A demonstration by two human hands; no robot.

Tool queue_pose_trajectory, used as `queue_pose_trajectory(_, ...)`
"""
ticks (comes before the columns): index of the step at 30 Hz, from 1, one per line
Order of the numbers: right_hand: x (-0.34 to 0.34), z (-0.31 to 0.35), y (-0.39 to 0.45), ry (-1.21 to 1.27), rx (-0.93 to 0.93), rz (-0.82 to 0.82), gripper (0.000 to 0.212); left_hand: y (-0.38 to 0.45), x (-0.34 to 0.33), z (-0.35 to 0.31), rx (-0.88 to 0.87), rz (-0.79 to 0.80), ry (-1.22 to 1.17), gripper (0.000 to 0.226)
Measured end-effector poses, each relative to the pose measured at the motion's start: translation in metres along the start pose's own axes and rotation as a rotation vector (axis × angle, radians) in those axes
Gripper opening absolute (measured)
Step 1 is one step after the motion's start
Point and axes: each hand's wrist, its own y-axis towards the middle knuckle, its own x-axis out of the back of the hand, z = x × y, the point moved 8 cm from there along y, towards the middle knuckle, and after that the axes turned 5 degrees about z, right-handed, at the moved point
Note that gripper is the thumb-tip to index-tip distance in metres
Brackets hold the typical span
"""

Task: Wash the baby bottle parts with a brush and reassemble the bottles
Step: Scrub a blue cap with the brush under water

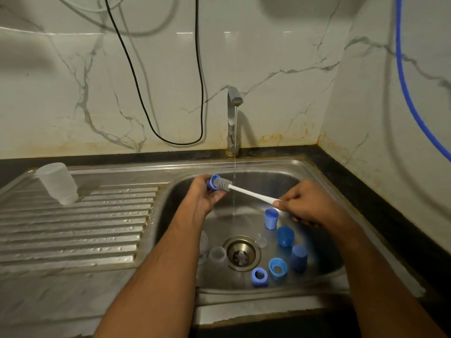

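Blue rings (259, 276) lying at sink (317, 172) front edge, left hand (207, 193) gripping blue cap (212, 182), right hand (302, 203) pinching brush (244, 190), bristles entering cap under running tap (233, 118).

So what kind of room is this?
Probably a kitchen: there's a steel sink with a ribbed draining board, a running tap, and a marble-look tiled wall.

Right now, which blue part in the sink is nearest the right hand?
The light-blue cap, upright just below the right hand; the other blue parts sit nearer the drain.
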Motion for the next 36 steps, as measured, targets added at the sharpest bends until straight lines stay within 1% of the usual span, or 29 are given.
queue_pose_trajectory(2,-0.001,0.006,0.001,-0.078,0.062,-0.05,0.018,0.001,0.0,0.002,0.032,0.018,0.024,0.031)
queue_pose_trajectory(4,0.0,0.009,0.002,-0.151,0.078,-0.13,0.021,-0.001,-0.001,0.002,0.046,0.026,0.048,0.028)
queue_pose_trajectory(7,0.002,0.018,-0.001,-0.263,0.113,-0.216,0.021,-0.003,0.0,-0.002,0.019,-0.014,0.135,0.016)
queue_pose_trajectory(10,-0.002,0.027,-0.003,-0.386,0.179,-0.242,0.024,-0.002,0.003,-0.009,-0.044,-0.058,0.187,0.02)
queue_pose_trajectory(12,-0.005,0.031,-0.003,-0.432,0.207,-0.249,0.026,-0.003,0.002,-0.014,-0.078,-0.055,0.224,0.025)
queue_pose_trajectory(14,-0.006,0.03,-0.003,-0.431,0.211,-0.247,0.027,-0.003,0.0,-0.017,-0.107,-0.044,0.28,0.028)
queue_pose_trajectory(18,-0.004,0.03,-0.003,-0.458,0.192,-0.256,0.026,-0.003,-0.008,-0.024,-0.179,-0.026,0.485,0.032)
queue_pose_trajectory(21,-0.001,0.03,-0.003,-0.45,0.137,-0.248,0.023,-0.002,-0.009,-0.023,-0.204,-0.024,0.537,0.02)
queue_pose_trajectory(24,0.003,0.032,-0.006,-0.448,0.142,-0.265,0.021,0.0,-0.006,-0.024,-0.232,-0.048,0.644,0.015)
queue_pose_trajectory(26,0.003,0.028,-0.005,-0.414,0.135,-0.217,0.02,0.0,-0.003,-0.022,-0.234,-0.077,0.656,0.011)
queue_pose_trajectory(29,0.004,0.02,-0.008,-0.287,0.137,-0.108,0.021,0.0,-0.002,-0.024,-0.253,-0.104,0.628,0.011)
queue_pose_trajectory(31,0.01,0.025,-0.014,-0.223,0.194,-0.143,0.021,0.0,0.0,-0.025,-0.252,-0.11,0.577,0.012)
queue_pose_trajectory(33,0.015,0.028,-0.019,-0.213,0.217,-0.241,0.021,0.001,-0.001,-0.025,-0.237,-0.098,0.537,0.016)
queue_pose_trajectory(36,0.009,0.027,-0.017,-0.275,0.155,-0.283,0.024,0.0,-0.005,-0.025,-0.237,-0.086,0.543,0.018)
